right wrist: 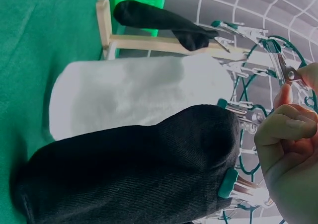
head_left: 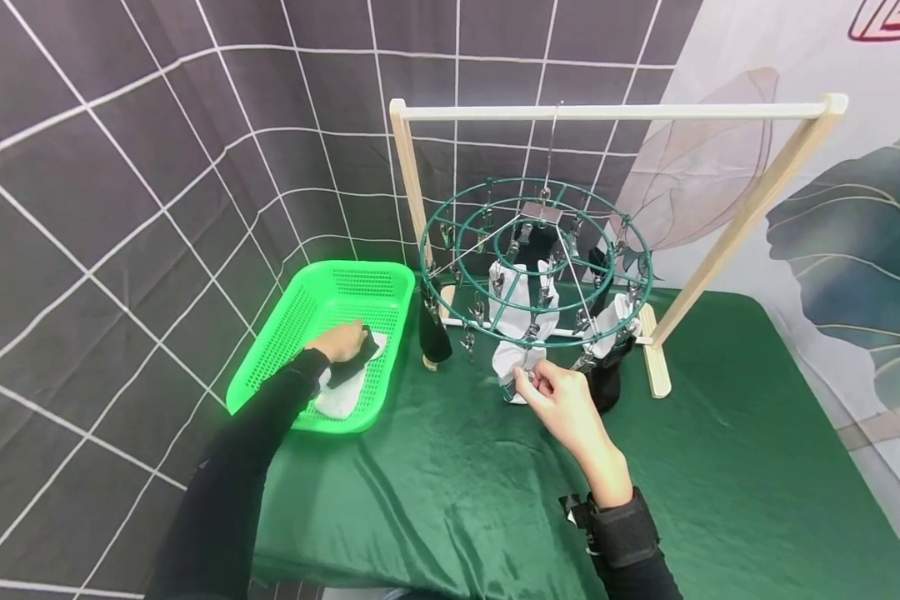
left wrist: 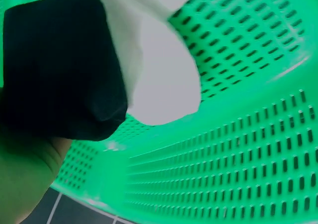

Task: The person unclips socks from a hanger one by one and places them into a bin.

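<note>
My left hand [head_left: 337,340] is inside the green basket [head_left: 242,379] and grips a black sock [left wrist: 62,67]; most of its fingers are hidden behind the cloth in the left wrist view. Under and beside that sock lies a white sock [left wrist: 161,70]. My right hand [head_left: 566,404] is at the near side of the round drying hanger [head_left: 450,321]. Its thumb and finger pinch a metal clip [right wrist: 283,70] with green tips. Close by, a black sock [right wrist: 134,169] and a white sock [right wrist: 134,97] hang from other clips.
A wooden stand [head_left: 750,229] with a white top bar [head_left: 660,112] carries the hanger by its hook. Another black sock [head_left: 435,333] hangs at the hanger's left. Green cloth [head_left: 727,475] covers the table. A dark gridded curtain [head_left: 120,275] stands at the left.
</note>
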A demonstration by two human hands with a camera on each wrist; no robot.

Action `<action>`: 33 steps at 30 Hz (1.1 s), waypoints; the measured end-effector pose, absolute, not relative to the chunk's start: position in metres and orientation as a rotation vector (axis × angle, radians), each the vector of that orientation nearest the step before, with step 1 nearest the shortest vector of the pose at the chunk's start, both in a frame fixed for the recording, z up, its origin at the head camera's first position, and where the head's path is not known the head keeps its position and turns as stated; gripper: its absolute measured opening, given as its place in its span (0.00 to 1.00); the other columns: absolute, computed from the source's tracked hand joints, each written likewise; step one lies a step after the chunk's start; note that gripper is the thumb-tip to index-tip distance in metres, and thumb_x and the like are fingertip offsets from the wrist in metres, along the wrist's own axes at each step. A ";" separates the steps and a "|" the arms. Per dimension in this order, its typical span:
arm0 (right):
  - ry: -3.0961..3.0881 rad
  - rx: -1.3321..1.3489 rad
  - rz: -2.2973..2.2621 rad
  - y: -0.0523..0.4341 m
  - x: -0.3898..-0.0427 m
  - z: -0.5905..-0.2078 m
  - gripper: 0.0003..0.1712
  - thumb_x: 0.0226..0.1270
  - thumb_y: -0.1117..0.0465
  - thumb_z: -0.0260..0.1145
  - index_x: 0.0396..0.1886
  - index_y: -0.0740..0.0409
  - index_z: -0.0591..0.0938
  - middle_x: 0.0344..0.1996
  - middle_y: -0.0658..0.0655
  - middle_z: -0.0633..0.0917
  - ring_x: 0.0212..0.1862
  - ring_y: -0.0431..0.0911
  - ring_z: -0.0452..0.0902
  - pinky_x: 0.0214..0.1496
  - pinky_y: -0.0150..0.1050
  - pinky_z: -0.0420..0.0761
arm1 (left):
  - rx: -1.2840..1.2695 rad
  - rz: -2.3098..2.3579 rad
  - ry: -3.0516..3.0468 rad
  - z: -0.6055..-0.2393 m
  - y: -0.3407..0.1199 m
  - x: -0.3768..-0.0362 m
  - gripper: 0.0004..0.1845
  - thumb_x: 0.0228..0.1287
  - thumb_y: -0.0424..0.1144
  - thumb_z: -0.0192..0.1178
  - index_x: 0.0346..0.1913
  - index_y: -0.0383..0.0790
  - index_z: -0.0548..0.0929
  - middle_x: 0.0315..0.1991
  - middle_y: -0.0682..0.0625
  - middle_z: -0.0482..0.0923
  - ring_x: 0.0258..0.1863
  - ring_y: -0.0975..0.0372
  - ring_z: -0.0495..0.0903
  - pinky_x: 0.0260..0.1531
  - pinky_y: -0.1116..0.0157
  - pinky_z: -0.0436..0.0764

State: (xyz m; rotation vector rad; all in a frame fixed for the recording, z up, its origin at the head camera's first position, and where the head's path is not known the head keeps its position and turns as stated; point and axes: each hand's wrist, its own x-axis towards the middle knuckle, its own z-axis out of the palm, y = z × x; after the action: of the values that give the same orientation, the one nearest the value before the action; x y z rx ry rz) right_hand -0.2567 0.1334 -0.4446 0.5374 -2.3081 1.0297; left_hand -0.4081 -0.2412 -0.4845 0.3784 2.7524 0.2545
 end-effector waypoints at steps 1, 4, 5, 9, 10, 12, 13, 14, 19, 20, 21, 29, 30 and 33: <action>-2.311 0.537 1.030 0.133 -0.256 -0.444 0.20 0.60 0.63 0.66 0.14 0.50 0.66 0.11 0.40 0.57 0.14 0.33 0.52 0.17 0.30 0.56 | 0.370 0.255 2.749 -0.487 -0.243 -0.408 0.28 0.77 0.40 0.33 0.69 0.19 0.50 0.67 0.26 0.56 0.66 0.38 0.59 0.66 0.47 0.58; -2.329 0.530 1.030 0.132 -0.255 -0.443 0.20 0.60 0.62 0.66 0.14 0.50 0.67 0.11 0.40 0.58 0.15 0.34 0.52 0.17 0.30 0.57 | 0.365 0.265 2.733 -0.494 -0.249 -0.406 0.30 0.77 0.42 0.31 0.69 0.18 0.48 0.67 0.25 0.55 0.66 0.37 0.58 0.66 0.47 0.58; -2.335 0.526 1.030 0.132 -0.254 -0.443 0.20 0.60 0.62 0.66 0.14 0.50 0.67 0.11 0.40 0.58 0.15 0.34 0.52 0.17 0.30 0.57 | 0.355 0.272 2.722 -0.496 -0.251 -0.405 0.30 0.77 0.43 0.30 0.69 0.19 0.47 0.67 0.25 0.54 0.67 0.38 0.57 0.66 0.47 0.57; -2.348 0.515 1.029 0.132 -0.253 -0.443 0.20 0.60 0.62 0.66 0.14 0.50 0.66 0.12 0.40 0.57 0.15 0.34 0.52 0.17 0.30 0.57 | 0.350 0.297 2.735 -0.504 -0.257 -0.404 0.32 0.77 0.46 0.29 0.70 0.21 0.47 0.66 0.26 0.57 0.65 0.37 0.60 0.65 0.46 0.60; -2.347 0.513 1.028 0.132 -0.252 -0.443 0.21 0.60 0.62 0.66 0.14 0.50 0.66 0.12 0.40 0.57 0.15 0.34 0.52 0.17 0.30 0.56 | 0.344 0.299 2.740 -0.506 -0.258 -0.403 0.33 0.77 0.48 0.30 0.70 0.22 0.48 0.65 0.26 0.59 0.64 0.37 0.62 0.63 0.45 0.62; -2.342 0.518 1.025 0.132 -0.252 -0.444 0.21 0.60 0.63 0.66 0.14 0.50 0.66 0.12 0.40 0.57 0.15 0.33 0.52 0.17 0.29 0.56 | 0.357 0.288 2.762 -0.511 -0.261 -0.403 0.34 0.77 0.51 0.31 0.70 0.24 0.48 0.63 0.25 0.63 0.61 0.36 0.66 0.60 0.43 0.65; -2.342 0.520 1.024 0.132 -0.252 -0.444 0.21 0.60 0.63 0.66 0.14 0.50 0.66 0.12 0.40 0.57 0.15 0.33 0.52 0.17 0.28 0.55 | 0.361 0.281 2.769 -0.513 -0.261 -0.403 0.35 0.76 0.52 0.31 0.71 0.25 0.48 0.62 0.25 0.65 0.60 0.36 0.67 0.59 0.43 0.67; -2.339 0.526 1.025 0.132 -0.252 -0.444 0.21 0.60 0.63 0.66 0.14 0.50 0.66 0.12 0.40 0.57 0.15 0.33 0.52 0.17 0.28 0.55 | 0.359 0.285 2.771 -0.515 -0.262 -0.403 0.35 0.76 0.53 0.32 0.71 0.26 0.48 0.61 0.25 0.66 0.59 0.35 0.69 0.58 0.42 0.68; -2.336 0.527 1.018 0.136 -0.252 -0.445 0.21 0.60 0.64 0.66 0.14 0.50 0.66 0.12 0.40 0.57 0.15 0.33 0.52 0.17 0.27 0.54 | 0.344 0.286 2.744 -0.516 -0.259 -0.403 0.37 0.75 0.54 0.33 0.71 0.26 0.47 0.62 0.25 0.64 0.59 0.35 0.68 0.58 0.42 0.67; -2.332 0.525 1.016 0.137 -0.252 -0.445 0.21 0.60 0.64 0.67 0.14 0.50 0.66 0.12 0.40 0.57 0.15 0.33 0.51 0.17 0.27 0.54 | 0.326 0.298 2.728 -0.515 -0.257 -0.404 0.37 0.75 0.55 0.33 0.71 0.26 0.46 0.63 0.25 0.63 0.60 0.35 0.66 0.59 0.42 0.66; -2.328 0.520 1.017 0.137 -0.252 -0.445 0.21 0.59 0.64 0.67 0.14 0.50 0.66 0.12 0.40 0.57 0.15 0.33 0.51 0.17 0.27 0.54 | 0.310 0.308 2.706 -0.513 -0.256 -0.406 0.37 0.75 0.55 0.32 0.71 0.26 0.45 0.64 0.25 0.61 0.62 0.35 0.64 0.60 0.42 0.64; -2.327 0.531 1.011 0.139 -0.255 -0.445 0.20 0.56 0.64 0.69 0.14 0.51 0.68 0.12 0.41 0.58 0.15 0.33 0.52 0.17 0.28 0.55 | 0.243 0.408 2.546 -0.501 -0.255 -0.415 0.39 0.76 0.54 0.29 0.71 0.22 0.36 0.71 0.26 0.42 0.70 0.37 0.47 0.68 0.45 0.51; -2.332 0.532 1.013 0.139 -0.256 -0.444 0.20 0.56 0.64 0.69 0.14 0.51 0.68 0.12 0.41 0.58 0.15 0.33 0.52 0.17 0.27 0.55 | 0.242 0.417 2.545 -0.498 -0.254 -0.414 0.39 0.76 0.54 0.30 0.71 0.22 0.35 0.71 0.26 0.40 0.70 0.37 0.46 0.68 0.45 0.50; -2.339 0.525 1.006 0.140 -0.257 -0.445 0.20 0.56 0.63 0.69 0.14 0.51 0.68 0.12 0.41 0.58 0.15 0.33 0.52 0.17 0.28 0.55 | 0.298 0.436 2.645 -0.488 -0.247 -0.414 0.37 0.76 0.50 0.34 0.71 0.22 0.39 0.71 0.26 0.43 0.70 0.37 0.48 0.68 0.45 0.52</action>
State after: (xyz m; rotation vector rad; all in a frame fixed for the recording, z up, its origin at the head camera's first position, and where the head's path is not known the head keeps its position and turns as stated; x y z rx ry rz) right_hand -0.2573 0.1402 -0.4448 0.5251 -2.3392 1.0060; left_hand -0.4139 -0.2472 -0.4879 0.2979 2.6449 0.4358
